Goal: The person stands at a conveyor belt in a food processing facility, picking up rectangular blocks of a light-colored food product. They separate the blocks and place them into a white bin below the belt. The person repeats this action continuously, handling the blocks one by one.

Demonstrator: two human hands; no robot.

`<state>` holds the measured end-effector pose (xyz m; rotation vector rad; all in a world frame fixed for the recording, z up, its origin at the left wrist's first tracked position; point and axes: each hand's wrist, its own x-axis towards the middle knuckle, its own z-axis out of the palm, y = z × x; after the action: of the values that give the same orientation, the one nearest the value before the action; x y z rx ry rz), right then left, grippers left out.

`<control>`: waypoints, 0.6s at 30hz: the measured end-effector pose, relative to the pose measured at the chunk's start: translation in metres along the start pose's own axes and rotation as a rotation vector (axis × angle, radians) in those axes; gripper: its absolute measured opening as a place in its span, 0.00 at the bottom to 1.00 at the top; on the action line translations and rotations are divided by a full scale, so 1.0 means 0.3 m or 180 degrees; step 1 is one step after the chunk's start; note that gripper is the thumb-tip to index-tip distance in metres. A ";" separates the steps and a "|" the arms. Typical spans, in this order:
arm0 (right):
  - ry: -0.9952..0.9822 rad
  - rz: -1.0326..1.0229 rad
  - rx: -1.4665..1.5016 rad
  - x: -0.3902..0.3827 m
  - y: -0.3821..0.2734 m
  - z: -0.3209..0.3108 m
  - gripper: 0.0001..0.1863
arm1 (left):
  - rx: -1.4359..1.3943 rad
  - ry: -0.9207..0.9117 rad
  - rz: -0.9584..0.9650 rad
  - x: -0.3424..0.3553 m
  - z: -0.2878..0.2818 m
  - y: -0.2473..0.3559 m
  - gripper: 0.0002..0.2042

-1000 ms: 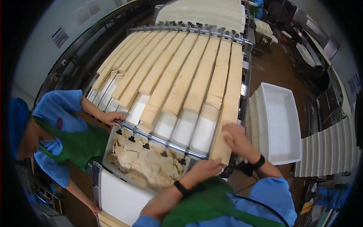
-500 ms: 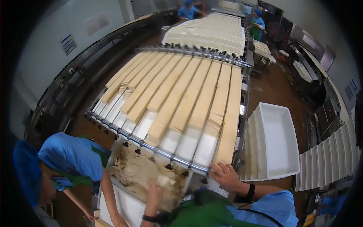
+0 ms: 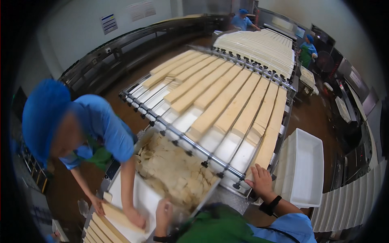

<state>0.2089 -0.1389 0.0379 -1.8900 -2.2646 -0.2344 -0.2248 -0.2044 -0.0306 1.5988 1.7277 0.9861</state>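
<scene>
Long rows of stacked thin dough sheets (image 3: 227,114) lie side by side on a white belt conveyor (image 3: 178,120). My right hand (image 3: 261,180) rests against the near end of the rightmost row (image 3: 272,133), fingers extended and a little apart, thumb by the metal rail (image 3: 190,146). Its palm is hidden. Over the white tray, beside a bin of pale dough scraps (image 3: 174,166), my left hand (image 3: 164,211) is raised with its fingers curled in. Slightly blurred, it shows nothing between them.
At left a co-worker (image 3: 87,125) in blue leans over a white tray (image 3: 144,196), both hands on a dough stack (image 3: 121,216). White crates (image 3: 306,168) stand stacked at right, near a ribbed white panel (image 3: 348,202). Two more people work at the far end.
My view has swung left. My left hand has drawn back from the scrap bin, where a pale dough piece was beside it. My right hand stays at the rightmost row's end.
</scene>
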 end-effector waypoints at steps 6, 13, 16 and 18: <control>0.0342 0.0125 -0.0013 0.001 0.000 -0.002 0.38 | -0.0072 0.0062 -0.0047 -0.031 -0.053 0.039 0.11; 0.0645 0.0386 -0.0666 0.027 0.012 0.052 0.39 | -0.0124 0.0228 -0.0181 -0.104 -0.138 -0.010 0.09; 0.0536 0.0753 -0.0647 0.007 0.006 0.109 0.38 | 0.0285 0.0438 0.0351 -0.127 -0.158 -0.064 0.09; 0.0310 0.0744 -0.0603 0.010 -0.017 0.088 0.36 | 0.0416 0.0566 0.0029 -0.171 -0.205 -0.079 0.09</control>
<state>0.2024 -0.1306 0.0131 -2.1633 -1.9987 -0.5095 -0.2827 -0.2634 -0.0193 1.6432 1.9414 1.0671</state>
